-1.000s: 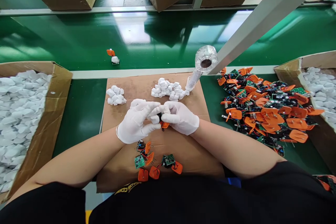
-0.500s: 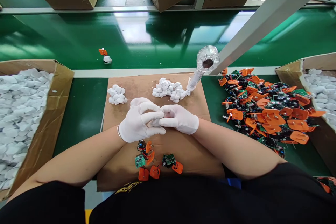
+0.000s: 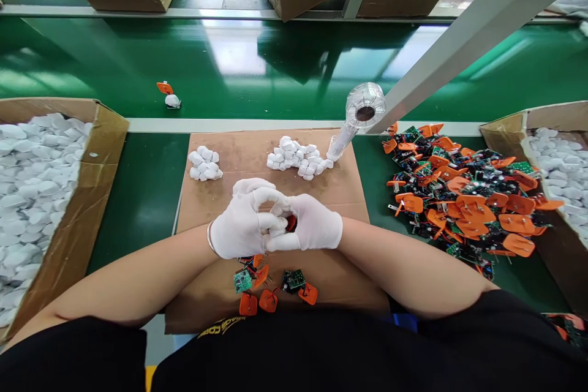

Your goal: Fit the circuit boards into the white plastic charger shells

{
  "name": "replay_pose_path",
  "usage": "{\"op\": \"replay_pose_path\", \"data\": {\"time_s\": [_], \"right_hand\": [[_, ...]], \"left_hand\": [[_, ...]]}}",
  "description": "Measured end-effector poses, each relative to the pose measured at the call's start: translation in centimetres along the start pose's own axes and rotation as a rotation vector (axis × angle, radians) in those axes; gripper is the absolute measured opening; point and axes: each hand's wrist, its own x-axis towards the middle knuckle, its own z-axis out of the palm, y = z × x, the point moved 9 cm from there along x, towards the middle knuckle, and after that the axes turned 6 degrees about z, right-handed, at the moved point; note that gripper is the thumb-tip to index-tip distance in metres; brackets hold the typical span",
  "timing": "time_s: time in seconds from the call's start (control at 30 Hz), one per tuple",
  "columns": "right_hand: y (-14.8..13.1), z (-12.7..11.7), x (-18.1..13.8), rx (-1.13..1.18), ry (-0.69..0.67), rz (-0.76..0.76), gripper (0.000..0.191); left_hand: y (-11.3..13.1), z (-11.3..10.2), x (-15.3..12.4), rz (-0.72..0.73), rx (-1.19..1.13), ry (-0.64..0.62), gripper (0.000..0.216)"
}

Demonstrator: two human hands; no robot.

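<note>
My left hand (image 3: 248,220) and my right hand (image 3: 310,222), both in white gloves, meet over the cardboard sheet with fingers closed. Between the right thumb and fingers shows a dark orange piece (image 3: 291,223), like the orange plug plates lying about; the rest of it is hidden by the gloves. What the left fingers pinch against it cannot be made out. Just below the hands lie several orange plug plates (image 3: 268,300) wired to green circuit boards (image 3: 242,281). Beyond them sit a small pile of white plastic pieces (image 3: 204,163) and a wider one (image 3: 296,156).
A clear plastic handheld fan (image 3: 365,104) stands beside the wider pile, near a slanting metal post (image 3: 441,49). At right is a heap of orange plugs with boards (image 3: 473,208). Boxes of white shells flank me (image 3: 108,153) (image 3: 505,128). One plug assembly (image 3: 172,100) lies on the green belt.
Both hands have come slightly lower and closer together, their fingers now overlapping. The orange piece has come into sight between them. The assembly on the green belt has shifted left.
</note>
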Motion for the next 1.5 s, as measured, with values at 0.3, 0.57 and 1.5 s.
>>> {"op": "replay_pose_path", "data": {"time_s": [0.3, 0.57, 1.5], "right_hand": [[0.9, -0.4, 0.0, 0.268, -0.027, 0.075, 0.034], [1.1, -0.7, 1.1, 0.711, -0.131, 0.101, 0.035], [0.5, -0.4, 0.5, 0.58, -0.058, 0.059, 0.038]], "left_hand": [[-1.2, -1.5, -0.2, -0.076, -0.026, 0.142, 0.023], [-2.8, -1.7, -0.6, -0.137, -0.142, 0.118, 0.041], [-1.4, -1.5, -0.2, 0.013, -0.017, 0.15, 0.038]]}}
